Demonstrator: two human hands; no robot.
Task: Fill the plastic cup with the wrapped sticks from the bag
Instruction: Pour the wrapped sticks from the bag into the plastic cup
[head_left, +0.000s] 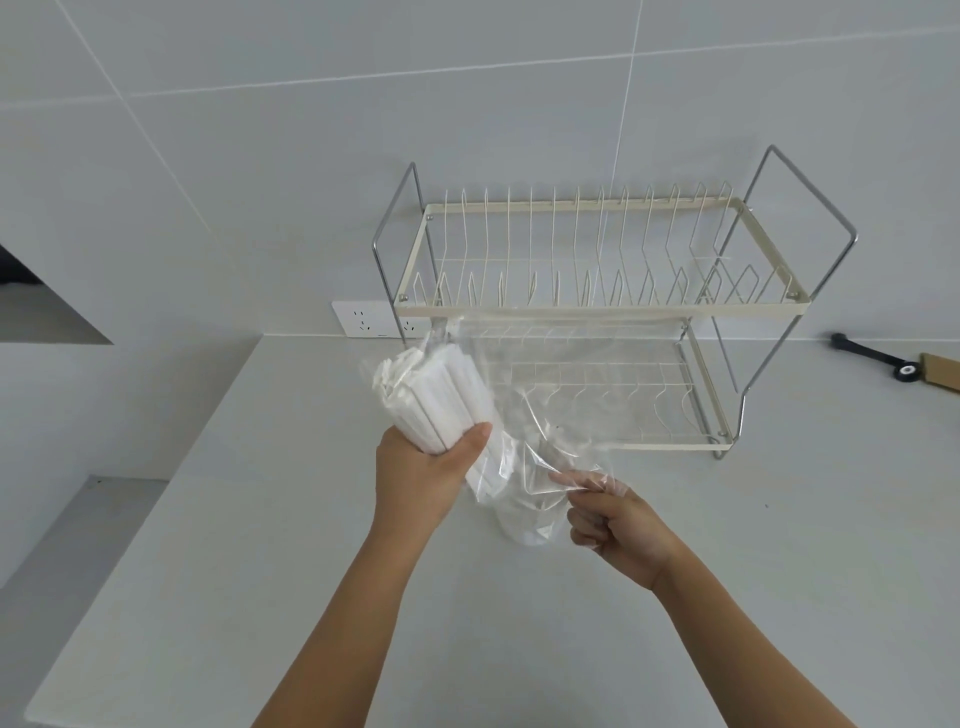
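A bundle of white wrapped sticks (441, 395) is held upright and tilted left above the counter, with my left hand (426, 467) wrapped around its middle. A clear plastic bag (561, 395) hangs around and to the right of the bundle. My right hand (608, 519) pinches the bag's lower edge between thumb and fingers. Below the bag, between my hands, a clear plastic cup (527, 522) stands on the counter, partly hidden by the bag.
A two-tier cream wire dish rack (576, 306) stands behind the bag against the tiled wall. A wall socket (366, 319) sits left of it. A black tool (872, 356) and a cardboard piece (943, 371) lie at the far right. The counter (260, 519) ends at the left.
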